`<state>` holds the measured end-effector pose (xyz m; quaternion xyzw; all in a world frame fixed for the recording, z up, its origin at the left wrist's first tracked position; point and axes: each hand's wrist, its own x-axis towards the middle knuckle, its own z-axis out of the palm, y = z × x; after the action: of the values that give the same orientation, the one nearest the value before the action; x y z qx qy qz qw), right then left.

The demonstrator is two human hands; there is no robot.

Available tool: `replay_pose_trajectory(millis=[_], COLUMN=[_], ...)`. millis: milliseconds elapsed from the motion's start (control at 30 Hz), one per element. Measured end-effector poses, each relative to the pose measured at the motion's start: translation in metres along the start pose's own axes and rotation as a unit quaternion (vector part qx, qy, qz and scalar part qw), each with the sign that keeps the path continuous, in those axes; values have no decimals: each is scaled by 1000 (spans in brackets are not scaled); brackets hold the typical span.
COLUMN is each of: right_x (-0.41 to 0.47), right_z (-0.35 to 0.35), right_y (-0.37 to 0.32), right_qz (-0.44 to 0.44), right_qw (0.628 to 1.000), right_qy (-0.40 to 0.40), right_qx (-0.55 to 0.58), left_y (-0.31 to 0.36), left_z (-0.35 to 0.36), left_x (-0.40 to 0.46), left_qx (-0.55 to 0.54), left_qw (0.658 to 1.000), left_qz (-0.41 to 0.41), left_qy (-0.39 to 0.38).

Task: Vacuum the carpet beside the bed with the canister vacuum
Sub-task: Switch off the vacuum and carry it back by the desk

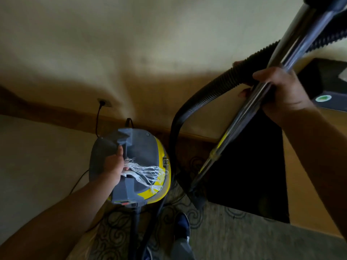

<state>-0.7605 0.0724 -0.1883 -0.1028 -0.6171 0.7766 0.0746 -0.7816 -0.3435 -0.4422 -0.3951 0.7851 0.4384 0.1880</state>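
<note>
We see a dark cabinet standing on the patterned carpet at our right, with the wand's lower end just in front of it. A black cord runs from a wall socket down behind the vacuum. One shoe shows on the carpet below the vacuum.

Our left hand is closed around the grey carry handle on top of the yellow-and-grey vacuum, near the wall; frayed white string trails from the handle. Our right hand grips one chrome wand together with one ribbed black hose, fingers wrapped round both.

One vacuum, one wand, one hose, two hands.
</note>
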Motion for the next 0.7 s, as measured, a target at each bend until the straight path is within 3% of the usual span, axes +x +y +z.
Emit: replay_pose_trajectory(millis=[100, 333, 500, 700], right_x=[28, 74, 92, 109], right_z=[-9, -28, -32, -34], right_y=[7, 31, 38, 51], right_qz=[26, 56, 52, 57], right_qw=[997, 986, 988, 997], right_qy=[-66, -140, -134, -41], right_qx=[-29, -73, -57, -38], left_y=[-1, -2, 5, 16], left_z=[16, 41, 56, 57], left_x=[12, 36, 46, 70], left_qx=[1, -7, 25, 59], left_qw=[1000, 999, 999, 998], left_qz=[-15, -43, -40, -3], left_qy=[13, 21, 16, -2])
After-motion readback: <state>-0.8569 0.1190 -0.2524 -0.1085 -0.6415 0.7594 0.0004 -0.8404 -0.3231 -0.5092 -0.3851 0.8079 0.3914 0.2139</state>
